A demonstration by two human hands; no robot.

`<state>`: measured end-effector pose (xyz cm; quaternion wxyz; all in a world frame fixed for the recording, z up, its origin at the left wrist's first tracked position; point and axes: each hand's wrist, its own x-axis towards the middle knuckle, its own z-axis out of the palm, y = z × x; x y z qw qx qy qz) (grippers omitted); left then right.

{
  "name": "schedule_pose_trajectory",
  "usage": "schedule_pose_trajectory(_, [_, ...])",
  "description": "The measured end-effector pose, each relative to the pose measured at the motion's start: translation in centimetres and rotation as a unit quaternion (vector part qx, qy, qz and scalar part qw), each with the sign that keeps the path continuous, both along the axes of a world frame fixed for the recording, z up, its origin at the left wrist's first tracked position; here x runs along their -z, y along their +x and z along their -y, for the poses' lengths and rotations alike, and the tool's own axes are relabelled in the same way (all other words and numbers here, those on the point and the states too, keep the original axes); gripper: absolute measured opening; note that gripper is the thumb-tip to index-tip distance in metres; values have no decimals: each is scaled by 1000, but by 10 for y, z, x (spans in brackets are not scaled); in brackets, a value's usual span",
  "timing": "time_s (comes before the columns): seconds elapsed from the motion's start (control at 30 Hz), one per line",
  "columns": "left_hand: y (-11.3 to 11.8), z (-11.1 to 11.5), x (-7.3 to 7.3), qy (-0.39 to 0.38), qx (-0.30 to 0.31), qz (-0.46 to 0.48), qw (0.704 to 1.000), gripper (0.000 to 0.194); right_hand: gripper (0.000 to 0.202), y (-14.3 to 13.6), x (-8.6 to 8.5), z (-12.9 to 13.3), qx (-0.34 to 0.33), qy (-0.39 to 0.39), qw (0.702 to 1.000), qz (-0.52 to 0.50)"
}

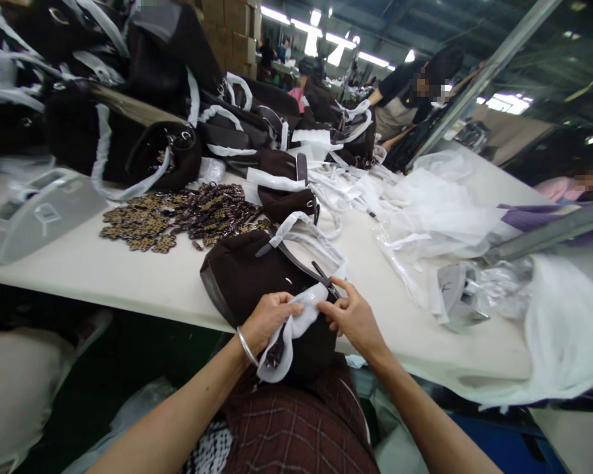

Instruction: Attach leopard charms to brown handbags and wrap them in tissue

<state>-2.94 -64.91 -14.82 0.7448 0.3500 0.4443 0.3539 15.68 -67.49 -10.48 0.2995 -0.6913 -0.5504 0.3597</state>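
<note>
A dark brown handbag (pixel 242 266) lies at the table's front edge, partly over my lap, its strap wrapped in white paper. With fingers closed, my left hand (pixel 269 317) pinches a piece of white wrapping (pixel 304 313) at the bag's near side. A small dark item, too unclear to name, shows within the wrapping's lower fold (pixel 275 352). My right hand (pixel 350 313) is at the wrapping's other end, thumb and fingertips closed on it, the index finger stretched against the dark strap end (pixel 321 271).
Behind the bag lies a pile of brown and gold flower-shaped charms (pixel 143 220). More wrapped bags (pixel 163 155) are heaped at the back left. A clear plastic template (pixel 34 217) lies left; white wrapping sheets (pixel 439 197) and a metal post (pixel 479 85) are right. A co-worker (pixel 400 99) stands across.
</note>
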Motion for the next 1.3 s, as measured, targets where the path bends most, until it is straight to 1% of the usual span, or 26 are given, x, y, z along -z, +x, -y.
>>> schedule_pose_trajectory(0.07, [0,1,1,16,1,-11,1000,31,67,12,-9,1,-49,71,990,111])
schedule_pose_trajectory(0.1, [1,2,1,39,5,-24,999,30,64,16,-14,0,-92,119,975,166])
schedule_pose_trajectory(0.13, [1,3,0,67,12,-43,997,28,62,18,-20,-3,-146,165,951,217])
schedule_pose_trajectory(0.2, [3,6,-4,129,26,-98,986,24,59,16,-31,-15,-270,228,886,302])
schedule_pose_trajectory(0.23, [4,7,-6,160,31,-132,978,21,56,12,-35,-23,-331,238,849,336])
schedule_pose_trajectory(0.3, [4,10,-13,221,33,-205,953,16,46,4,-40,-42,-431,225,785,385])
schedule_pose_trajectory(0.33, [4,10,-15,250,32,-238,938,14,41,1,-41,-50,-467,210,761,398])
schedule_pose_trajectory(0.37, [4,11,-17,274,30,-263,925,12,41,-1,-42,-57,-492,196,744,407])
schedule_pose_trajectory(0.4, [3,11,-19,290,28,-280,915,11,43,-2,-43,-62,-507,183,736,410])
schedule_pose_trajectory(0.43, [2,11,-20,297,27,-288,910,11,48,-1,-44,-66,-513,172,736,406])
schedule_pose_trajectory(0.47, [1,11,-20,296,26,-289,910,12,53,2,-46,-67,-514,163,744,396])
schedule_pose_trajectory(0.53, [0,10,-20,283,30,-278,917,14,61,8,-50,-67,-505,146,766,370])
schedule_pose_trajectory(0.57, [0,10,-20,280,35,-272,920,14,61,11,-51,-67,-501,140,774,361])
schedule_pose_trajectory(0.6, [0,10,-19,284,40,-270,919,14,56,12,-51,-67,-499,135,778,358])
schedule_pose_trajectory(0.67, [1,11,-19,298,48,-276,913,14,40,11,-48,-70,-506,129,771,365])
schedule_pose_trajectory(0.73, [3,11,-19,302,52,-288,907,15,26,7,-43,-76,-521,131,754,379])
schedule_pose_trajectory(0.77, [3,10,-19,297,52,-291,908,15,25,5,-41,-78,-526,138,745,387])
schedule_pose_trajectory(0.83, [3,7,-18,271,48,-283,919,17,33,3,-41,-80,-515,164,737,407])
schedule_pose_trajectory(0.87, [2,6,-17,252,45,-269,929,18,40,4,-44,-78,-497,184,742,411])
schedule_pose_trajectory(0.93, [0,2,-13,206,43,-222,952,23,52,7,-51,-66,-455,227,767,391])
schedule_pose_trajectory(0.97, [-1,1,-10,183,42,-193,963,26,51,8,-54,-57,-436,245,785,366])
schedule_pose_trajectory(1.03, [-2,-2,-6,140,43,-134,980,31,38,9,-58,-36,-420,266,814,300])
schedule_pose_trajectory(1.1, [-2,-3,-4,92,42,-84,991,36,29,6,-53,-17,-436,263,828,236])
schedule_pose_trajectory(1.17, [-4,-1,-7,45,45,-43,997,40,31,-2,-43,-3,-452,257,834,185])
schedule_pose_trajectory(1.23, [-9,3,-14,12,58,-3,998,42,30,-10,-32,2,-448,256,844,148])
schedule_pose_trajectory(1.3, [-19,12,-23,-5,85,34,996,45,24,-16,-24,1,-433,251,857,124])
